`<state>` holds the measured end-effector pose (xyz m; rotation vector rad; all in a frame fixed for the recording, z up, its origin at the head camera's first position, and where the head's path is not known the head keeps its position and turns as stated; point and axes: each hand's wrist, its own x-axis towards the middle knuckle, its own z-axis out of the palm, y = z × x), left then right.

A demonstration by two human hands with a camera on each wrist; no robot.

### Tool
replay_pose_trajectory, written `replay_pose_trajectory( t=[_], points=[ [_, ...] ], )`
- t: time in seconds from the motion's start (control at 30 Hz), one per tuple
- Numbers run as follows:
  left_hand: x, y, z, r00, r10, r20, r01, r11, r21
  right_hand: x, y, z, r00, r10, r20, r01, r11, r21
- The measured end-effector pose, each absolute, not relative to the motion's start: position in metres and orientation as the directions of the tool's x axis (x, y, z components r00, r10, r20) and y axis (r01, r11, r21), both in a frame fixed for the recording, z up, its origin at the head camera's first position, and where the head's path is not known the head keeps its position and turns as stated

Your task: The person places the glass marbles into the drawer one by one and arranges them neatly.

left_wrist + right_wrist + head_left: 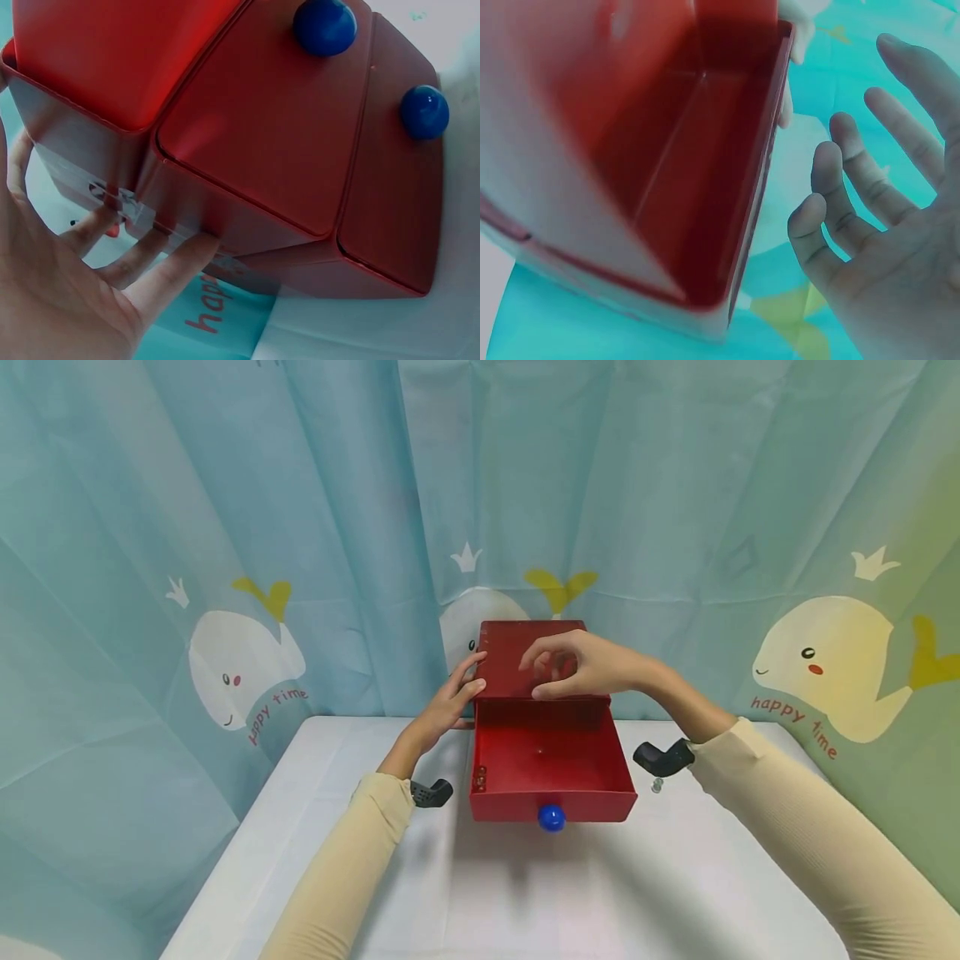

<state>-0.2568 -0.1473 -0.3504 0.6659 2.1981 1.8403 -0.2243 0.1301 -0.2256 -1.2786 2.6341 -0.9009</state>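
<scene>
A red cabinet [498, 647] stands at the table's back, its drawer [600, 807] pulled out, with a round blue knob [551, 817] on the front. Small brownish pieces [481, 777] lie in that drawer's left corner; their kind is unclear. My left hand [446, 703] rests on the cabinet's left side; in the left wrist view its straight, spread fingertips [196, 253] touch the red wall. Over the cabinet top hovers my right hand [592, 664], fingers loosely bent. In the right wrist view the right hand [900, 225] holds nothing, beside the red compartment [697, 172].
Two lower drawer fronts [262, 127] sit closed below the pulled-out one. Small clear pieces [657, 785] lie on the white table [525, 902] to the right. A blue whale-print curtain [360, 527] hangs behind. Black wrist mounts [663, 758] jut from both sleeves.
</scene>
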Motion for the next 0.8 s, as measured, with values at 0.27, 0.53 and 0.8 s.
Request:
replay_pose_trajectory(
  t=[0.27, 0.53, 0.8],
  points=[
    [-0.256, -0.148, -0.351, -0.881, 0.452, 0.139, 0.222, 0.134, 0.966, -0.217, 0.153, -0.222, -0.688, -0.702, 0.182, -0.666, 0.513, -0.542],
    [-0.256, -0.149, -0.353, -0.88, 0.456, 0.133, 0.219, 0.14, 0.966, -0.208, 0.176, -0.226, -0.685, -0.692, 0.226, -0.674, 0.486, -0.556],
    [-0.254, -0.15, -0.352, -0.877, 0.46, 0.139, 0.228, 0.144, 0.963, -0.192, 0.199, -0.231, -0.728, -0.635, 0.258, -0.644, 0.505, -0.575]
  ],
)
